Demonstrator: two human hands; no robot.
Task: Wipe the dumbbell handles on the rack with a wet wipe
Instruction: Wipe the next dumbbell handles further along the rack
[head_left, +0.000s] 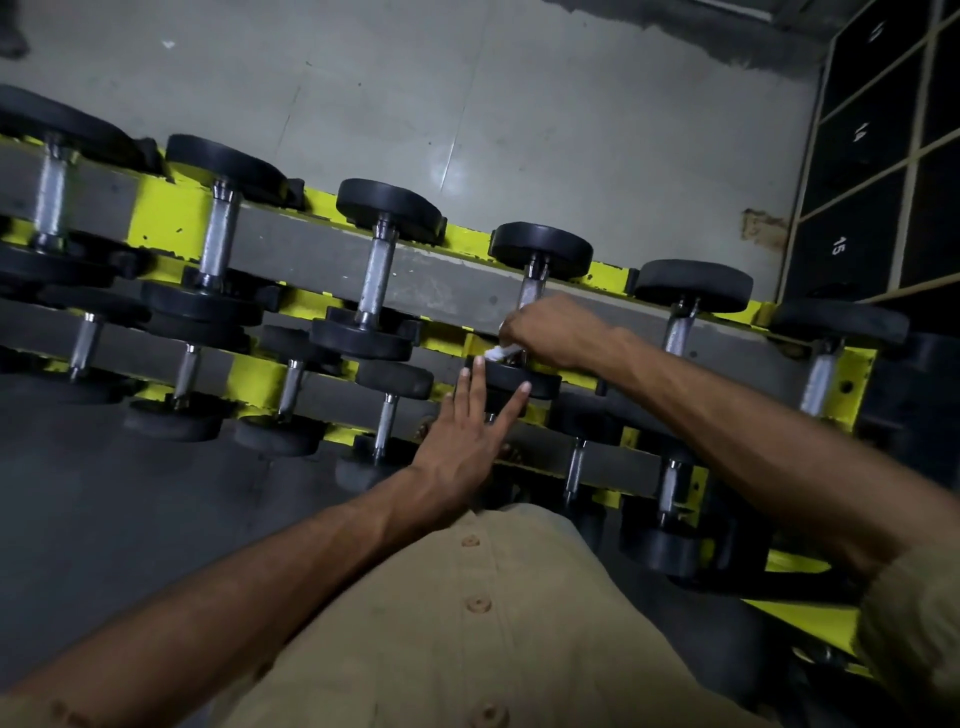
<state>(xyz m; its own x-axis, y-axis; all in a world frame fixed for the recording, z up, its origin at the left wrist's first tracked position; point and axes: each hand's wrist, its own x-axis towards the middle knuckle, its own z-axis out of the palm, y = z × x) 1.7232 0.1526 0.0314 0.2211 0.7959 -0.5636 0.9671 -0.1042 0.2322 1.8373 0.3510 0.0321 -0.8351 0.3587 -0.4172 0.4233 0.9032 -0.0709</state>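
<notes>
Curled round the wet wipe (497, 352) on the dumbbell handle (531, 288), upper rail of the rack (161, 223) near its right end, my right hand (550, 332) grips while my left hand (465, 441), fingers straight, braces the near head (514, 376); slack bracing could let the handle roll with the wipe, leaving it uncleaned.

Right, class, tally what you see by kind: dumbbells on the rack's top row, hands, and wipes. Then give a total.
dumbbells, top row: 6
hands, left hand and right hand: 2
wipe: 1
Total: 9
</notes>
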